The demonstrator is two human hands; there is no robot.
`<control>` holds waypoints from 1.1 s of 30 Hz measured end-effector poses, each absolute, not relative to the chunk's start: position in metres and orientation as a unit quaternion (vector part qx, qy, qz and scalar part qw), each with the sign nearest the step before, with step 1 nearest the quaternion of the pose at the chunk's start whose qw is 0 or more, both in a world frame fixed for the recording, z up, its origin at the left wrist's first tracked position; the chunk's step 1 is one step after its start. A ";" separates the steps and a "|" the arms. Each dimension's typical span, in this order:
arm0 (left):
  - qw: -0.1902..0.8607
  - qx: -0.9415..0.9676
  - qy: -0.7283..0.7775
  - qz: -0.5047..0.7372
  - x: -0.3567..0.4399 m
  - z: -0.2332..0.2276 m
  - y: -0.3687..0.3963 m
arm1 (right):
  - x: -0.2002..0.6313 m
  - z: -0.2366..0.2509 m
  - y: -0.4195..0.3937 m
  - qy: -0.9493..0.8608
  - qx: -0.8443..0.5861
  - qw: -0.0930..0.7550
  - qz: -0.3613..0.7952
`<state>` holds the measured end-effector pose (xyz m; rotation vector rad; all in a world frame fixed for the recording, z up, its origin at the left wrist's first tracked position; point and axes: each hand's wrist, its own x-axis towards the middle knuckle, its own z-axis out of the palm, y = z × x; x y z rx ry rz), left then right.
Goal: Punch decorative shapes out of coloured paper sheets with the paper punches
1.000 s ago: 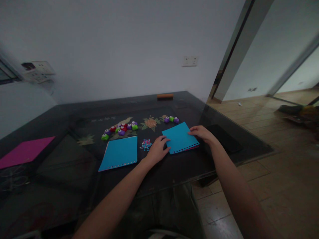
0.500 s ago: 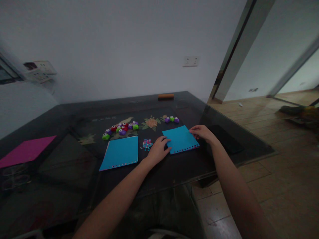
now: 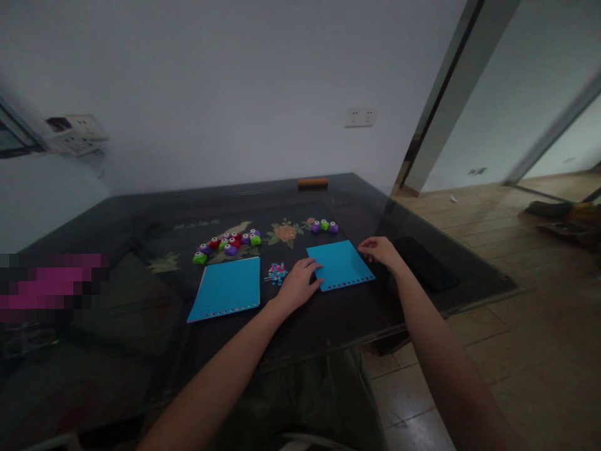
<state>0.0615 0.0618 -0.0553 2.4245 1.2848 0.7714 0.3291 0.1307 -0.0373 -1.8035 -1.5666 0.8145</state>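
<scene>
The blue sheet [image 3: 339, 266] lies flat on the worktop [image 3: 291, 332], in front of the person and a little to the right, between the 2 hands. The left hand [image 3: 300, 280] is loosely spread, fingertips resting on the sheet's left edge without gripping, probably to keep it from sliding. The right hand [image 3: 378, 250] has thumb and fingers drawn together at the right edge, perhaps to square it; whether they pinch the paper I cannot tell. The sheet's row of holes faces the person, its right end slightly farther off; the sides lean away to the left. It looks nearly square, so no long axis is clear. A 2nd sheet [image 3: 228, 288] sits left, holes also nearside, with the bits [image 3: 277, 272] heaped between, likely for easy reach. Behind stand 3 toys [image 3: 324, 226], lined up side by side.
</scene>
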 end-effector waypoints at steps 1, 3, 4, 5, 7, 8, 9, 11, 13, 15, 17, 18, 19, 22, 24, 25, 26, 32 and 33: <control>0.146 0.841 0.446 0.268 0.061 -0.055 0.062 | 0.329 -0.038 0.131 -0.593 -0.680 0.303 0.306; 0.146 0.839 0.449 0.269 0.061 -0.054 0.061 | 0.330 -0.038 0.130 -0.596 -0.678 0.305 0.305; 0.146 0.837 0.452 0.271 0.062 -0.052 0.061 | 0.330 -0.038 0.130 -0.597 -0.676 0.307 0.304; 0.144 0.836 0.454 0.274 0.062 -0.050 0.060 | 0.330 -0.038 0.130 -0.598 -0.674 0.310 0.302; 0.139 0.830 0.456 0.288 0.061 -0.039 0.059 | 0.331 -0.039 0.130 -0.602 -0.671 0.315 0.296; 0.137 0.828 0.456 0.296 0.060 -0.032 0.058 | 0.331 -0.039 0.130 -0.605 -0.670 0.317 0.292; 0.136 0.826 0.454 0.307 0.059 -0.023 0.057 | 0.331 -0.040 0.130 -0.607 -0.670 0.316 0.288; 0.141 0.827 0.442 0.317 0.050 -0.004 0.055 | 0.331 -0.040 0.131 -0.609 -0.675 0.310 0.278; 0.144 0.831 0.436 0.313 0.032 0.014 0.054 | 0.331 -0.040 0.132 -0.612 -0.681 0.303 0.265; 0.133 0.827 0.446 0.315 0.002 0.024 0.057 | 0.330 -0.038 0.132 -0.622 -0.683 0.299 0.239; 0.116 0.813 0.478 0.312 -0.039 0.023 0.064 | 0.328 -0.035 0.130 -0.629 -0.685 0.304 0.206; 0.105 0.802 0.502 0.305 -0.061 0.020 0.068 | 0.325 -0.032 0.129 -0.629 -0.686 0.310 0.195; 0.092 0.790 0.532 0.292 -0.084 0.014 0.071 | 0.322 -0.029 0.128 -0.630 -0.682 0.320 0.190; 0.032 0.744 0.608 0.276 -0.141 -0.004 0.079 | 0.306 -0.018 0.126 -0.653 -0.646 0.338 0.203; 0.015 0.732 0.616 0.290 -0.164 -0.013 0.081 | 0.288 -0.009 0.125 -0.687 -0.612 0.330 0.211; 0.013 0.733 0.614 0.292 -0.171 -0.015 0.080 | 0.277 -0.004 0.124 -0.707 -0.593 0.323 0.211; 0.011 0.735 0.610 0.296 -0.174 -0.016 0.079 | 0.264 0.002 0.124 -0.726 -0.571 0.318 0.213; 0.025 0.746 0.602 0.284 -0.172 -0.017 0.076 | 0.166 0.032 0.125 -0.800 -0.447 0.329 0.227; 0.032 0.750 0.600 0.275 -0.171 -0.019 0.076 | 0.149 0.032 0.126 -0.810 -0.435 0.326 0.222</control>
